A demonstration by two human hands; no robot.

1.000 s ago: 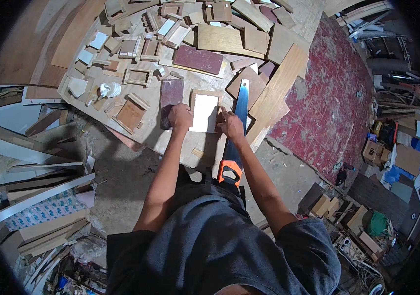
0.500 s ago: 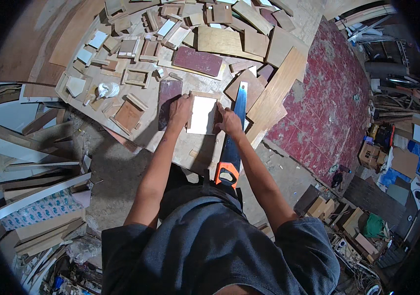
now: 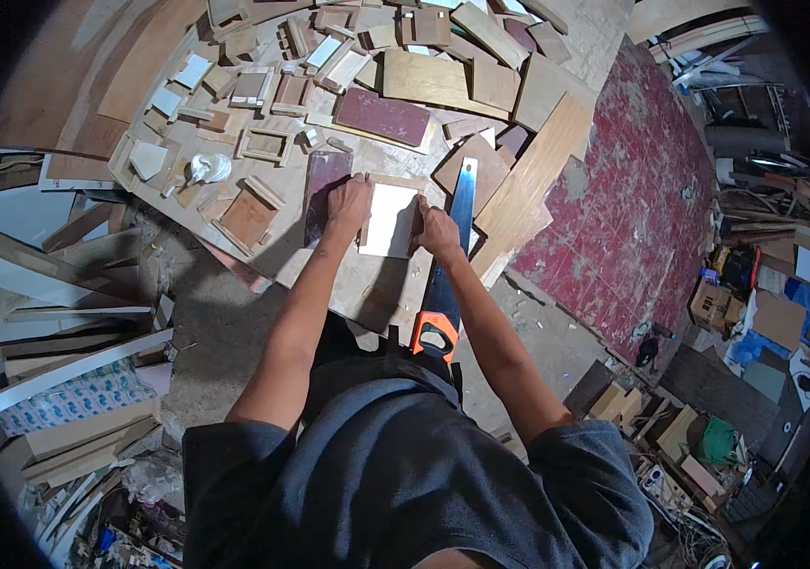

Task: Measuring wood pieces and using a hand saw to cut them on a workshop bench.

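Observation:
A small wooden frame with a white panel (image 3: pixel 390 220) rests near the front edge of the worktable (image 3: pixel 305 268). On its left side, my left hand (image 3: pixel 350 205) has its fingers closed along the wooden edge. Across from it, my right hand (image 3: pixel 438 231) grips the frame's right side strip. Just right of the frame lies a handsaw (image 3: pixel 463 209) with a blue blade, its orange and black handle (image 3: pixel 434 334) jutting past the table edge toward me. A dark red board (image 3: pixel 323 185) lies beside my left hand, partly under its shadow.
Several small wooden frames, among them one nearby (image 3: pixel 251 220), cover the table's left and far parts. Beside them stands a white plastic-wrapped item (image 3: pixel 208 169). A long plank (image 3: pixel 537 171) lies right of the saw. Scrap boards (image 3: pixel 73 322) pile up at left; dusty red flooring (image 3: pixel 623 209) extends right.
Both hands keep their hold on the wooden frame, which stays nearly in place. The view has shifted very slightly.

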